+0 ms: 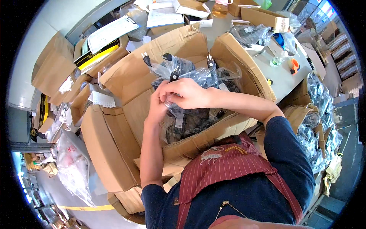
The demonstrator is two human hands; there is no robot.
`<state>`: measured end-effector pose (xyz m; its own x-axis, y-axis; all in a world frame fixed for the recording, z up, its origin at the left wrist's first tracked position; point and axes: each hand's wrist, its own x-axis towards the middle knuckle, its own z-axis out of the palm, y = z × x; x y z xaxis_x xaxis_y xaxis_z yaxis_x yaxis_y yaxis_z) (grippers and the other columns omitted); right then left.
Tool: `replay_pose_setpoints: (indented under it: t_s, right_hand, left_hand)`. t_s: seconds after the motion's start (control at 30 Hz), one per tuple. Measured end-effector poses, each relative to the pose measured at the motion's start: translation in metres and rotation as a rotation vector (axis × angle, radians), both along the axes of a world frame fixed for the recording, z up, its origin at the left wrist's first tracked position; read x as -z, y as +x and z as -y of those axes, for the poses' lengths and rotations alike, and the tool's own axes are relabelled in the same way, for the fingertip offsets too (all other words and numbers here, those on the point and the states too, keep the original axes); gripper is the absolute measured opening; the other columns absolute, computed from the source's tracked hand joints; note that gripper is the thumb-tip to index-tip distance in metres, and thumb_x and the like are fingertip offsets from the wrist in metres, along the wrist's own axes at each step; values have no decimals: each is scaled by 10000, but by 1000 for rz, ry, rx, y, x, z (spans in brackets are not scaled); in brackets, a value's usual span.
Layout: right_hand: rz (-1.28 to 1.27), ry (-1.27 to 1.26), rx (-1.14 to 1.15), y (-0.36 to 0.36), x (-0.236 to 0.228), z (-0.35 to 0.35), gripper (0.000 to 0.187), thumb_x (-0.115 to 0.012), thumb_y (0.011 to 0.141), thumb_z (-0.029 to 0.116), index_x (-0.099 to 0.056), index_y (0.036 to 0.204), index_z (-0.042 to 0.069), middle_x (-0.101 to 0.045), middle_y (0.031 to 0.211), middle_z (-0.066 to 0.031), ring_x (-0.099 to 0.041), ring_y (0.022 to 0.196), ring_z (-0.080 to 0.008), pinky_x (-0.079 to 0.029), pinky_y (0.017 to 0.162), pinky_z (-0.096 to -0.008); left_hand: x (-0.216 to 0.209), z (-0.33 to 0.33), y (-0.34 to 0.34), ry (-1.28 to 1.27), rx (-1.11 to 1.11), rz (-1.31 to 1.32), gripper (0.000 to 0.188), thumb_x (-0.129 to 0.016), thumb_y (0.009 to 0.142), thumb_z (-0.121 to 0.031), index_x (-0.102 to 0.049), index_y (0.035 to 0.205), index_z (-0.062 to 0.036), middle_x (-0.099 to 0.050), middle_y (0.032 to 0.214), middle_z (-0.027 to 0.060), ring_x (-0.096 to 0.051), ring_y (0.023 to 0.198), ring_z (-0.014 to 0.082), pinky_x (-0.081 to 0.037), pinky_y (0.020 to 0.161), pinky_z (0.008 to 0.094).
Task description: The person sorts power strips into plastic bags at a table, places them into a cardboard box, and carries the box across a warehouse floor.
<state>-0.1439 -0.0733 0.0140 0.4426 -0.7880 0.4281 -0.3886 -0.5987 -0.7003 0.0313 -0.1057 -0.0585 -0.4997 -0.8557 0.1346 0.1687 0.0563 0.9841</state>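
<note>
Over a large open cardboard box (133, 110), my two hands are close together. My right hand (188, 92) is closed, its fingers pinching clear plastic just below a black power plug (174, 74). Against it, my left hand (157, 103) is closed on the same bagged power cord; its fingertips are partly hidden behind the right hand. Several more black power cords in clear plastic bags (190, 122) lie heaped in the box under and beyond my hands. Plug prongs (211, 60) stick up from the bundle at the back.
A grey table (284, 86) to the right bears more bagged cords (249, 34) and an orange tape dispenser (294, 66). Clipboards (112, 34) and small cartons stand at the far left. Bagged goods (310, 129) fill boxes at my right. A clear plastic bag (72, 160) hangs at left.
</note>
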Motion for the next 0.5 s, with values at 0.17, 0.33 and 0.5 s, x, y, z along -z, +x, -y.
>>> replay_pose_setpoints:
  t_s: [0.17,0.33,0.5]
  right_hand:
    - [-54,-46,166,5,0,-16,231,-599,771,44,-606,988,123,-680,891,-101,-668,800,-332,-522,652,-450]
    - [-104,-319,91,9,-3,-30,356,-620,701,-2,-605,1050,70,-638,906,-107,-645,792,-331,-523,667,-416]
    - [-119,-445,241,-37,-50,-25,272,-637,805,27,-604,1075,41,-682,944,-150,-668,775,-326,-543,663,-424]
  left_hand:
    - [-11,-15,-12,-326,163,216,708,-778,699,-85,-467,1333,-31,-534,1277,105,-506,1207,251,-381,1035,372]
    - [24,-11,-27,-408,-289,328,403,-676,833,-208,-609,1155,25,-638,1108,227,-614,1011,366,-481,883,413]
    - [1,-12,-21,-552,-339,323,285,-702,811,-180,-660,1017,13,-662,896,196,-641,843,357,-498,761,399]
